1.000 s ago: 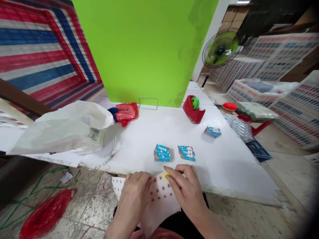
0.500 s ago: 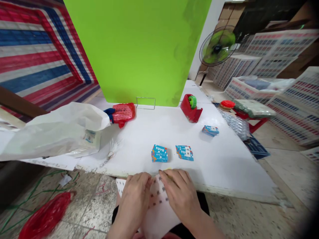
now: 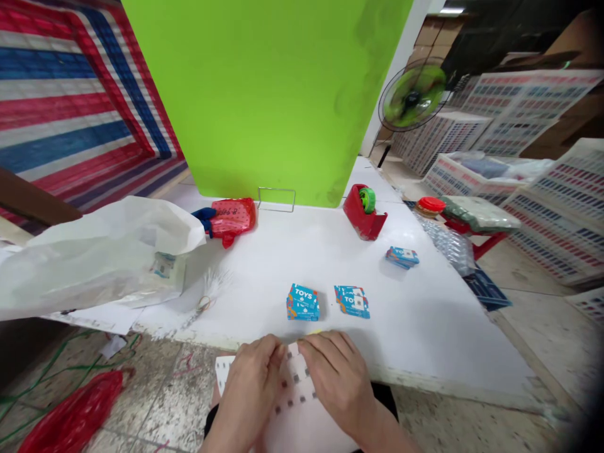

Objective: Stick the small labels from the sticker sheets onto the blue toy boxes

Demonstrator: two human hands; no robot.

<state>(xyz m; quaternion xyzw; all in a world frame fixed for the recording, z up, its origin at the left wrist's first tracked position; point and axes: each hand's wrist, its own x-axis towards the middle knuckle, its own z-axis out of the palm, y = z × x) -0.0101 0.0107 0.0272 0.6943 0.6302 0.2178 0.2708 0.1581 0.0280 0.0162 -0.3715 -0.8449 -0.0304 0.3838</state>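
The right hand's (image 3: 337,377) fingertips are brought toward 9 o'clock, nearer the left hand (image 3: 252,384), its spread fingers are drawn together over the dotted sheet (image 3: 302,421), the yellow piece (image 3: 315,331) is mostly covered, a sliver left visible at 11 o'clock

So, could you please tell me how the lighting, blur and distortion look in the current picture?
Head view: fairly even light, with soft shadow beside the TOYS cards; head view: grey squares on the sheet look soft; head view: stacked crates lean and look stretched, as if by a wide lens, and the far right edge falls dark.
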